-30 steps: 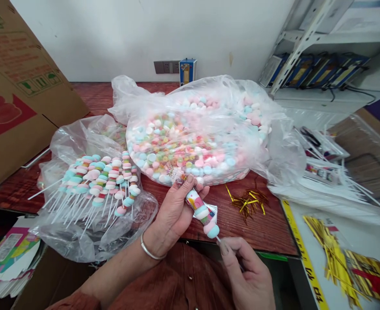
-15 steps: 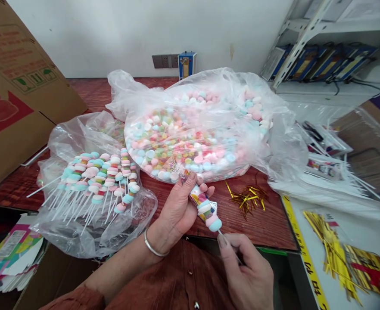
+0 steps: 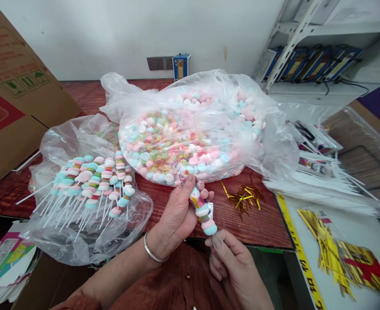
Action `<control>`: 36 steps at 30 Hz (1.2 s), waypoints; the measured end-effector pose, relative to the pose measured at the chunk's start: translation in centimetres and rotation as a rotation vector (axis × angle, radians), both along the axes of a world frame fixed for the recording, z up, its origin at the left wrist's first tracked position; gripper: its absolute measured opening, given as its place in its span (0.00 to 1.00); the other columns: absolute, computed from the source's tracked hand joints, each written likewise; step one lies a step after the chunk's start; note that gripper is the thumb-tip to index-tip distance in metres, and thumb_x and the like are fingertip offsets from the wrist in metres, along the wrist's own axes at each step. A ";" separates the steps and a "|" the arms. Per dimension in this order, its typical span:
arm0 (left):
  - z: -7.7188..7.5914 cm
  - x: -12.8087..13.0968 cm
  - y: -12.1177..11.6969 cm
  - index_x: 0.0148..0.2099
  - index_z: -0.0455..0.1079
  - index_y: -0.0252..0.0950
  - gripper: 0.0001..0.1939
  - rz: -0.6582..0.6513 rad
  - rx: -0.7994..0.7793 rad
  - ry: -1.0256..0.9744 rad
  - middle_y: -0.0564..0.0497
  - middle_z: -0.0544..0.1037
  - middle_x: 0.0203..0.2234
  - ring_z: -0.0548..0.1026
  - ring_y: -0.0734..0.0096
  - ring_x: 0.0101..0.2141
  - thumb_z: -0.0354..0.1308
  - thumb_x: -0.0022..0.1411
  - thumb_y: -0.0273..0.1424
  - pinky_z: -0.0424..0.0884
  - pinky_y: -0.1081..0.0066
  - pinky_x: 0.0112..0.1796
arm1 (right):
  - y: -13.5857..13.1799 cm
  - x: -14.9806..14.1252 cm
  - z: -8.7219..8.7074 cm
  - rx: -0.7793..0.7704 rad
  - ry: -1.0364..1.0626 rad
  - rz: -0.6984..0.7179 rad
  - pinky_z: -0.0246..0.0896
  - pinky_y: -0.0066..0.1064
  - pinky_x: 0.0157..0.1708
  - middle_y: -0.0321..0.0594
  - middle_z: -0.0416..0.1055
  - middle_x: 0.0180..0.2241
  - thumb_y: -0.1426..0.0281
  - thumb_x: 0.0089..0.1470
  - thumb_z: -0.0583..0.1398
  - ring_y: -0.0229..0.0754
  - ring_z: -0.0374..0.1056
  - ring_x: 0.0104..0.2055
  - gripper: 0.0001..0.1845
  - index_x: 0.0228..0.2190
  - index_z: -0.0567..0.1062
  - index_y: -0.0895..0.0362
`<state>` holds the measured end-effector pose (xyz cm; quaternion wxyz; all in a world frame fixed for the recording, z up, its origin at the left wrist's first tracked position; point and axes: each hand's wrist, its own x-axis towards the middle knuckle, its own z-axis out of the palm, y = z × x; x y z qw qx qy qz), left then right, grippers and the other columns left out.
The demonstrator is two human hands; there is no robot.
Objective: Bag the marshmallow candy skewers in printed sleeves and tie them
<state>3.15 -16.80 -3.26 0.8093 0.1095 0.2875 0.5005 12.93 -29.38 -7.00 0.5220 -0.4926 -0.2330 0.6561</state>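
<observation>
My left hand (image 3: pixel 177 211) is closed around a small printed clear wrapper (image 3: pixel 179 169) with a marshmallow stick (image 3: pixel 208 221) in it. The wrapper's top sticks out above my thumb. Pink, white and blue marshmallows show at the lower end, below my left fingers. Just under the lowest blue marshmallow, my right hand (image 3: pixel 232 260) pinches the stick, which its fingers mostly hide. Left of my hands, many marshmallow sticks (image 3: pixel 91 181) lie on a clear plastic bag (image 3: pixel 125 234).
A big clear bag of loose marshmallows (image 3: pixel 190 129) covers the middle of the table (image 3: pixel 151 198). Gold twist ties (image 3: pixel 244 198) lie by my hands, with more yellow ties (image 3: pixel 325 249) at the right. White sticks (image 3: pixel 316 178) lie beyond. A cardboard box (image 3: pixel 18 94) stands left.
My right fingers are now closer to the lowest marshmallow, and less of the stick shows. The left hand keeps its hold on the wrapper. The whole view has shifted slightly.
</observation>
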 end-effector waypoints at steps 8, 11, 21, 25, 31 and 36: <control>0.2 0.6 0.0 0.33 0.68 0.33 0.11 0.026 0.001 0.009 0.56 0.71 0.25 0.69 0.81 0.24 0.67 0.60 0.33 0.75 0.70 0.38 | 0.7 0.5 -0.3 0.549 -0.992 -0.215 0.57 0.22 0.28 0.32 0.66 0.24 0.74 0.60 0.60 0.33 0.62 0.25 0.07 0.29 0.74 0.56; 0.3 0.8 -0.2 0.33 0.68 0.33 0.13 0.029 0.006 0.019 0.56 0.71 0.24 0.68 0.80 0.23 0.67 0.59 0.34 0.75 0.70 0.37 | 0.9 0.3 -0.2 0.621 -1.081 -0.283 0.58 0.22 0.29 0.32 0.66 0.25 0.76 0.59 0.60 0.33 0.63 0.26 0.06 0.31 0.75 0.55; -0.4 1.1 -0.5 0.37 0.68 0.34 0.16 -0.030 0.008 -0.015 0.56 0.71 0.25 0.69 0.78 0.23 0.64 0.61 0.41 0.74 0.69 0.37 | 1.2 0.6 0.1 0.021 0.029 0.014 0.37 0.22 0.16 0.24 0.47 0.16 0.51 0.59 0.60 0.28 0.40 0.17 0.24 0.23 0.68 0.57; -0.3 1.4 -0.8 0.36 0.68 0.34 0.18 -0.075 -0.008 -0.016 0.56 0.69 0.24 0.68 0.78 0.22 0.64 0.60 0.45 0.73 0.71 0.34 | 1.7 0.3 0.6 -0.030 0.355 0.079 0.36 0.22 0.13 0.20 0.42 0.13 0.53 0.56 0.62 0.26 0.33 0.13 0.23 0.21 0.66 0.55; -0.2 1.6 -0.7 0.36 0.68 0.34 0.17 -0.014 -0.008 0.048 0.53 0.72 0.27 0.73 0.73 0.28 0.66 0.59 0.43 0.73 0.69 0.36 | 1.5 0.3 -0.7 0.253 -0.674 -0.241 0.54 0.24 0.21 0.31 0.66 0.21 0.63 0.59 0.62 0.32 0.59 0.20 0.09 0.32 0.74 0.56; -0.3 1.8 -0.9 0.35 0.69 0.33 0.18 -0.019 0.007 0.065 0.53 0.72 0.28 0.72 0.74 0.27 0.65 0.60 0.44 0.74 0.67 0.38 | 1.2 0.9 -0.6 0.571 -1.184 -0.251 0.57 0.25 0.27 0.34 0.73 0.25 0.71 0.62 0.58 0.34 0.67 0.25 0.07 0.32 0.75 0.56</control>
